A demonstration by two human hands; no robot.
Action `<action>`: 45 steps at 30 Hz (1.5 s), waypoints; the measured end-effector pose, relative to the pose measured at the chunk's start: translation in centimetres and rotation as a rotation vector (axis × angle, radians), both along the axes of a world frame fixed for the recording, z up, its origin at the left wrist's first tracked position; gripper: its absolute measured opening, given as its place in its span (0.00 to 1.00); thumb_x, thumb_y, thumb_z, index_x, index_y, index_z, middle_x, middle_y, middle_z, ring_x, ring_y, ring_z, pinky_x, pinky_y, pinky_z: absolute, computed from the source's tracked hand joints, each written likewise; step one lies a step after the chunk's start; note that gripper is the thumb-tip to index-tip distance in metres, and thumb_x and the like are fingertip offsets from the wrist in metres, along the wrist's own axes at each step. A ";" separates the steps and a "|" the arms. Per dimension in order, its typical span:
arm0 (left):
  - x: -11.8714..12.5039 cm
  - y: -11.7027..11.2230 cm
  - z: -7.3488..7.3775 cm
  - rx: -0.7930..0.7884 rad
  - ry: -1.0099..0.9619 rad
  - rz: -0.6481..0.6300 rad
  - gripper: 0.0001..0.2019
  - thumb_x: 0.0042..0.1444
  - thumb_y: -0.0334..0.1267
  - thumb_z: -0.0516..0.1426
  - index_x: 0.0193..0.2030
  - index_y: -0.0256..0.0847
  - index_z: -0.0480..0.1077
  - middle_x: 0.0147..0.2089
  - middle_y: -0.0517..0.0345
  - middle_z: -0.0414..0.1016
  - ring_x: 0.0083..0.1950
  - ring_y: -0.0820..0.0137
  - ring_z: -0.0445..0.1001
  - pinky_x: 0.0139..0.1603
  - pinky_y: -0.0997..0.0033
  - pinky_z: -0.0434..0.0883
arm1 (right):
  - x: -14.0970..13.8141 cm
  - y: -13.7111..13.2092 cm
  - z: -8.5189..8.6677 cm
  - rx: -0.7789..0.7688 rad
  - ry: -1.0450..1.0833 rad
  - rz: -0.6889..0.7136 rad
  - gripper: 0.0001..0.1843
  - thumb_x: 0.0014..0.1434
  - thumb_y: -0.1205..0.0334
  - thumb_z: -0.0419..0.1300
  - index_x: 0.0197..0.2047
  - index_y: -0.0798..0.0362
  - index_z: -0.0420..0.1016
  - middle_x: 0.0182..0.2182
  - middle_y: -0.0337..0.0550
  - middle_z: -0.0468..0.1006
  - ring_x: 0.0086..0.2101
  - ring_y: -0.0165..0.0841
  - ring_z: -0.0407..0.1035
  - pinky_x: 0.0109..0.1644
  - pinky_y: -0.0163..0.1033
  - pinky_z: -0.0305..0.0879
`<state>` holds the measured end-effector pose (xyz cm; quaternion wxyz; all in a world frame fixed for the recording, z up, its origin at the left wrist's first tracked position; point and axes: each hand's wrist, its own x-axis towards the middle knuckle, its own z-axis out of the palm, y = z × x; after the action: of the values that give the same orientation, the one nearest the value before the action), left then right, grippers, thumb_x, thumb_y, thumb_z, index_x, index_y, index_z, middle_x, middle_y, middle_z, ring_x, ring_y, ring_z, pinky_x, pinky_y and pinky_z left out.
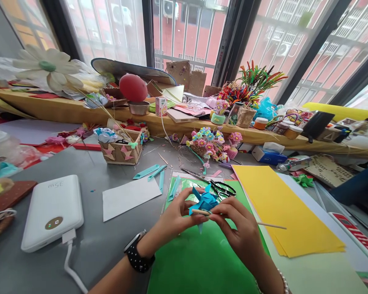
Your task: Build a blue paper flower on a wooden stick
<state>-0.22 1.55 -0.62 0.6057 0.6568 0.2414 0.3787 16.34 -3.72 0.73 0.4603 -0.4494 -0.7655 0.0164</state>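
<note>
Folded blue paper (207, 200) pinched in left hand (178, 213), stick (271, 225) in right hand (237, 221); between hands, paper could be crushed by overtight pinching.

At eight o'clock, "35W" stands upside down on the white power bank (55, 204), while at four a red-and-white label (355, 233) is unclear.

Blue folded-paper form (207, 199), points splayed; pale stick (201, 212) across near side.
</note>
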 end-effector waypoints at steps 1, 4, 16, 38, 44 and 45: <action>0.2 0.0 -0.1 -0.024 -0.022 -0.004 0.25 0.47 0.48 0.60 0.49 0.42 0.59 0.39 0.55 0.69 0.37 0.68 0.72 0.36 0.69 0.71 | -0.1 0.0 -0.1 0.019 -0.014 -0.020 0.05 0.59 0.66 0.55 0.32 0.54 0.71 0.26 0.43 0.70 0.27 0.31 0.67 0.28 0.36 0.64; 0.8 -0.2 -0.6 -0.064 -0.060 0.057 0.26 0.45 0.50 0.61 0.47 0.41 0.59 0.32 0.59 0.68 0.34 0.69 0.71 0.32 0.70 0.69 | -0.2 0.1 -0.5 0.094 -0.063 -0.098 0.04 0.59 0.66 0.55 0.33 0.54 0.71 0.27 0.44 0.71 0.29 0.32 0.67 0.31 0.37 0.65; -0.1 0.0 -0.3 -0.001 0.032 0.078 0.25 0.45 0.41 0.63 0.49 0.47 0.59 0.48 0.54 0.59 0.47 0.64 0.64 0.42 0.68 0.67 | -0.4 -0.1 0.0 0.265 -0.103 -0.059 0.06 0.59 0.65 0.55 0.32 0.55 0.71 0.25 0.43 0.72 0.28 0.31 0.68 0.30 0.36 0.65; 1.8 -2.1 0.1 -0.503 -0.201 0.071 0.30 0.44 0.37 0.64 0.55 0.51 0.63 0.40 0.60 0.71 0.41 0.68 0.70 0.47 0.67 0.67 | -0.4 -0.1 -1.2 0.254 -0.061 -0.159 0.03 0.58 0.68 0.56 0.35 0.54 0.70 0.28 0.43 0.72 0.31 0.33 0.67 0.34 0.38 0.66; 1.9 -2.1 -0.3 -0.643 -0.260 0.037 0.30 0.43 0.38 0.65 0.55 0.50 0.63 0.45 0.55 0.68 0.37 0.68 0.73 0.39 0.66 0.71 | -0.6 0.0 -1.1 0.269 -0.056 -0.176 0.04 0.59 0.68 0.54 0.35 0.54 0.69 0.28 0.43 0.72 0.30 0.32 0.67 0.33 0.37 0.66; 1.9 -2.1 -0.3 -0.644 -0.272 0.039 0.29 0.43 0.37 0.65 0.54 0.49 0.63 0.45 0.55 0.68 0.36 0.69 0.72 0.38 0.68 0.71 | -0.6 0.1 -1.1 0.258 -0.048 -0.166 0.04 0.59 0.69 0.53 0.35 0.54 0.69 0.28 0.44 0.71 0.30 0.32 0.67 0.32 0.37 0.67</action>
<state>1.71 -0.57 -0.91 0.8010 0.3710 0.2780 0.3787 15.71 -3.65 -0.39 0.4955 -0.4484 -0.7322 -0.1312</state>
